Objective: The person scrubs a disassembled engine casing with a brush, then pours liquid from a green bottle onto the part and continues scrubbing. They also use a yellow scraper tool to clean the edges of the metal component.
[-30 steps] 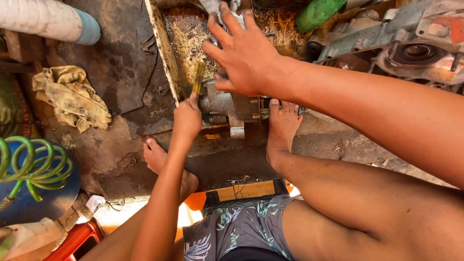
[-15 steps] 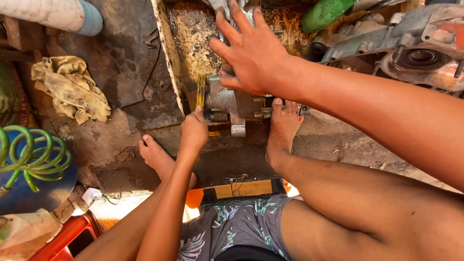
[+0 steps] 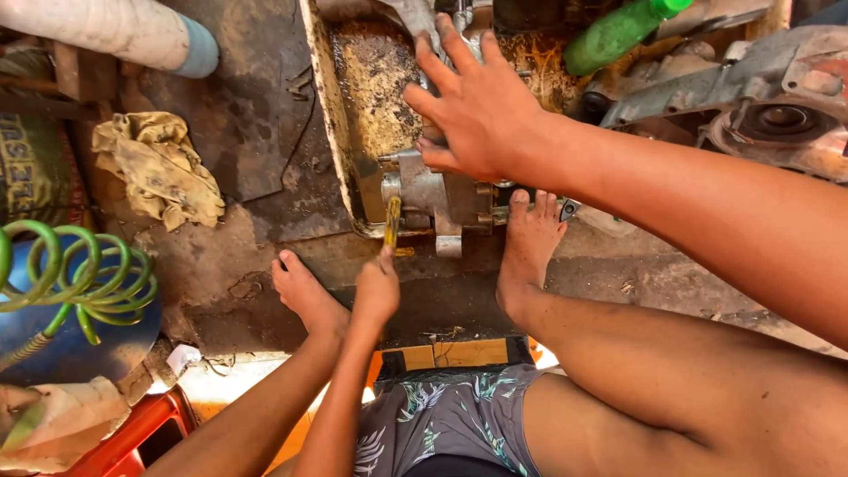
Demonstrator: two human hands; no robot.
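Grey cast-metal engine part (image 3: 437, 199), blocky, grimy, with bolt bosses and a short shaft stub on its left face, sits at the near end of a rusty, oil-caked metal tray (image 3: 331, 132) on the stained concrete floor (image 3: 247, 256). Part's surface dull, smeared dark; a flat tab hangs over the tray's front lip.

Right hand (image 3: 477, 106) lies flat on top of the part, fingers spread and pointing away, palm pressing down; not wrapped round it. Left hand (image 3: 378, 287) is closed on a thin yellow-handled brush (image 3: 392, 221), held upright, its upper end just beside the part's left face near the tray's corner. Contact between brush and metal cannot be told. Hands well apart.

Bare feet flank the work: left foot (image 3: 305, 296) on the floor below the tray, right foot (image 3: 530, 238) with toes touching the part's right side.

Around: crumpled yellow-brown rag (image 3: 159, 168) to the left, green coiled air hose (image 3: 71, 274) on a blue drum, green plastic bottle (image 3: 618, 31) above, large grey engine casing (image 3: 751, 97) at right.
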